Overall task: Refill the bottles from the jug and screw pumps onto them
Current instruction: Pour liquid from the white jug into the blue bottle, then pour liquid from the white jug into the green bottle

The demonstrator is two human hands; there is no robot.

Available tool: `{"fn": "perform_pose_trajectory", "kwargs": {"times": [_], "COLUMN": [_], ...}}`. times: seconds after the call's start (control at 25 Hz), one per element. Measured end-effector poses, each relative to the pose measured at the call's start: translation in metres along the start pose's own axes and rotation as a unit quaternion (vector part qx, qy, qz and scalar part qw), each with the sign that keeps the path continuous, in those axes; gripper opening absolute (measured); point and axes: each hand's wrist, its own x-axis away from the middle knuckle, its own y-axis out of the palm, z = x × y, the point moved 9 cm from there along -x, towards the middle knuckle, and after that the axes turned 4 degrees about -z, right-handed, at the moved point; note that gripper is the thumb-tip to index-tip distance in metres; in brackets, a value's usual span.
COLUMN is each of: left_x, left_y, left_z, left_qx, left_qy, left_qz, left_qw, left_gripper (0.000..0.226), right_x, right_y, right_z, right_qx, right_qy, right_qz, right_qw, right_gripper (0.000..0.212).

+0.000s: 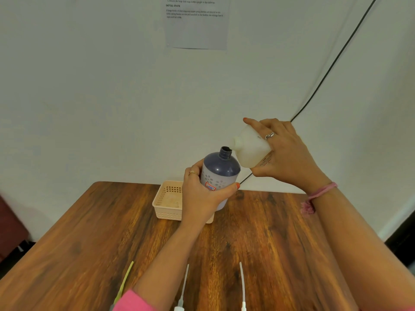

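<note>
My left hand grips a dark blue and white bottle around its lower body and holds it up above the table, its neck open and tipped slightly right. My right hand grips a white jug tilted on its side, its spout touching the rim of the bottle's neck. Three pump tubes lie on the table at the near edge: a yellow-green one and two white ones; their heads are cut off by the frame.
A cream plastic basket sits at the far middle of the wooden table, partly behind my left hand. A black cable runs down the white wall. A printed sheet hangs on the wall above.
</note>
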Motion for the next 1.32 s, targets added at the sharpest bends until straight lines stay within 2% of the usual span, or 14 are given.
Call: {"fn": "perform_pose_trajectory", "kwargs": {"times": [0.28, 0.6, 0.8, 1.0, 1.32], "left_x": [0.019, 0.067, 0.101, 0.136, 0.178], "left_y": [0.008, 0.020, 0.027, 0.034, 0.038], "left_z": [-0.020, -0.071, -0.123, -0.163, -0.213], "left_qx": [0.007, 0.014, -0.017, -0.039, -0.080], "left_qy": [-0.035, -0.103, -0.166, -0.216, -0.278], "left_qz": [-0.021, -0.053, -0.062, -0.070, -0.088], "left_qw": [0.999, 0.993, 0.984, 0.973, 0.953], "left_gripper": [0.072, 0.068, 0.082, 0.080, 0.080], "right_x": [0.040, 0.129, 0.194, 0.260, 0.318], "right_y": [0.033, 0.086, 0.133, 0.181, 0.223], "right_z": [0.026, 0.060, 0.066, 0.070, 0.058], "right_qx": [-0.176, -0.377, -0.415, -0.448, -0.436], "right_qy": [0.116, 0.255, 0.321, 0.379, 0.430], "right_qz": [-0.014, -0.006, -0.027, -0.033, -0.065], "right_qw": [0.978, 0.890, 0.851, 0.809, 0.788], "right_gripper": [0.102, 0.096, 0.096, 0.096, 0.094]}}
